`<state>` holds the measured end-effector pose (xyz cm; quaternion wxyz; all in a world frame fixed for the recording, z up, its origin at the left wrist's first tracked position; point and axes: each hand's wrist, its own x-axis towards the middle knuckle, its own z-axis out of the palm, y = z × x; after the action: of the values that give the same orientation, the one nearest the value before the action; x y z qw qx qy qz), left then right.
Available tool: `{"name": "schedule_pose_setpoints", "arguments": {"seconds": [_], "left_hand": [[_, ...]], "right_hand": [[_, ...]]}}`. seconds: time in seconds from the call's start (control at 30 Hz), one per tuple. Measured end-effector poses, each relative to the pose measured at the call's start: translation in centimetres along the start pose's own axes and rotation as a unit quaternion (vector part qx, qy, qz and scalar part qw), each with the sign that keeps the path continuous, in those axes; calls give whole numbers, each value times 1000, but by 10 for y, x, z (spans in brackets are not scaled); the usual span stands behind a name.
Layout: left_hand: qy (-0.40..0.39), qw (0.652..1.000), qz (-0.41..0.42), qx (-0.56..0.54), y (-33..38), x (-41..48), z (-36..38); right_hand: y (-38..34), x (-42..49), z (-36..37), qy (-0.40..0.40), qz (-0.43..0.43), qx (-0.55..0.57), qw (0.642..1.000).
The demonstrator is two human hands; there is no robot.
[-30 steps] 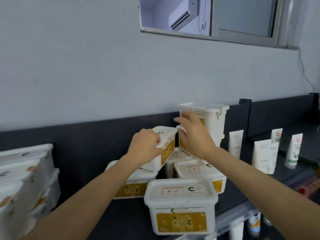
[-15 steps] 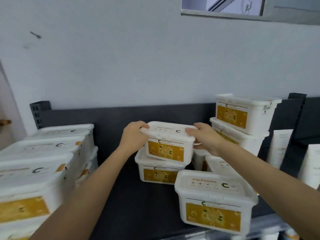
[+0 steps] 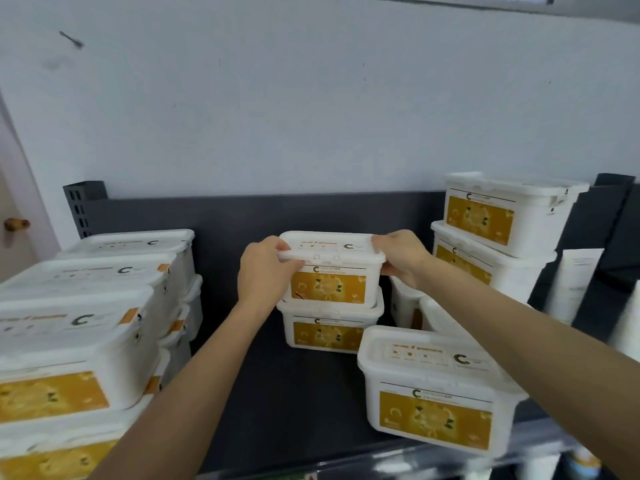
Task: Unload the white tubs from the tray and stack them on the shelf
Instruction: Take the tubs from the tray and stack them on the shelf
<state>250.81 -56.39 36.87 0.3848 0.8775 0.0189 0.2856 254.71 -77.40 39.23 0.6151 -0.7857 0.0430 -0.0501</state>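
Note:
A white tub [image 3: 330,268] with a yellow label sits squarely on top of a second white tub [image 3: 327,329] at the middle back of the dark shelf [image 3: 263,393]. My left hand [image 3: 265,275] grips the upper tub's left lid edge. My right hand [image 3: 403,259] holds its right edge. Another white tub [image 3: 433,389] stands alone at the shelf's front right. Two stacked tubs [image 3: 495,237] rise at the back right, with lower tubs partly hidden behind my right forearm. The tray is not in view.
Stacks of several white tubs [image 3: 79,323] fill the shelf's left side. White tubes [image 3: 575,282] stand at the far right. A pale wall [image 3: 311,116] rises behind the shelf's dark back panel [image 3: 235,220]. Lower shelves with goods show below the front edge.
The tub was tilted in my left hand one second ago; both hands have since turned it level and lowered it onto the lower tub. My view has swung left.

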Motion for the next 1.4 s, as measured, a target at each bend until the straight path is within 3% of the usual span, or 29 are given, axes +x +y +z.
{"name": "schedule_pose_setpoints", "arguments": {"seconds": [0.2,0.37,0.5,0.8,1.17,1.4], "left_hand": [[-5,1000,-9,22,3,-3,0],[9,999,28,19,1,-28,-1],[28,999,40,23,-11,-51,-2],[18,1000,-11,15,-42,-73,-5],[50,996,10,76,-66,-93,-22],[39,990,55,124,-71,-95,-21]], "right_hand": [[1,-5,-1,-18,19,8,1000],[1,-24,-12,-63,124,-82,987],[5,-30,-10,-116,206,49,970],[-7,-13,40,-67,166,82,980],[-16,2,86,-221,184,117,950],[-17,8,97,-190,163,110,962]]}}
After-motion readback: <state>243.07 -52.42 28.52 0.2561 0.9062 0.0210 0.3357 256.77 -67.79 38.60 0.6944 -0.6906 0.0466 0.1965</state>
